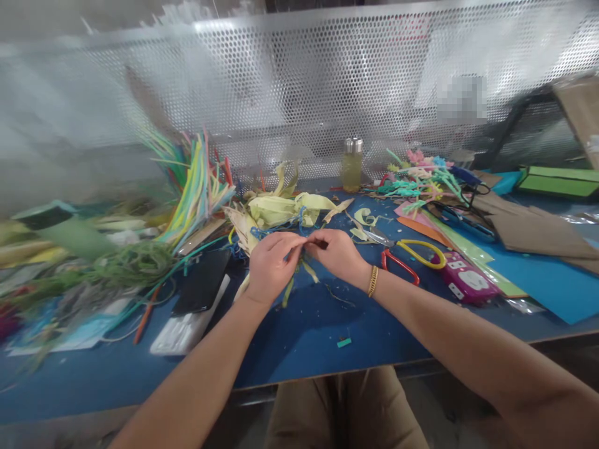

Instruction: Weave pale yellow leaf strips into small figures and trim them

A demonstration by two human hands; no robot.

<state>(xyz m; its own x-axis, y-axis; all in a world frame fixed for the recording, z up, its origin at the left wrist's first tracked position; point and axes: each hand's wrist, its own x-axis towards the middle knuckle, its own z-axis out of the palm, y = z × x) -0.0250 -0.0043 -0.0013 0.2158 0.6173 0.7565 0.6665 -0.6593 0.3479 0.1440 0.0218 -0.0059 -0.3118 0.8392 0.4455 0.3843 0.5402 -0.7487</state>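
Note:
Both hands meet fingertip to fingertip over the middle of the blue table. My left hand [275, 260] is closed in a pinch, and so is my right hand [337, 252], which has a gold bracelet [373, 281] at the wrist. Whatever lies between the fingertips is too small to make out. Just beyond them is a heap of pale yellow-green corn husks [274, 211] with blue string [302, 218] among them. Thin green strips [289, 292] hang or lie below the fingers. Scissors [416, 251] with one yellow and one red handle rest to the right.
A black phone [199, 284] lies on a white box [185, 330] at left, beside tangled green fibre [135, 268] and bundled pipe cleaners [194, 181]. A glass bottle [352, 167] stands behind. Purple case [468, 279], coloured paper [538, 274] and cardboard [543, 231] crowd the right.

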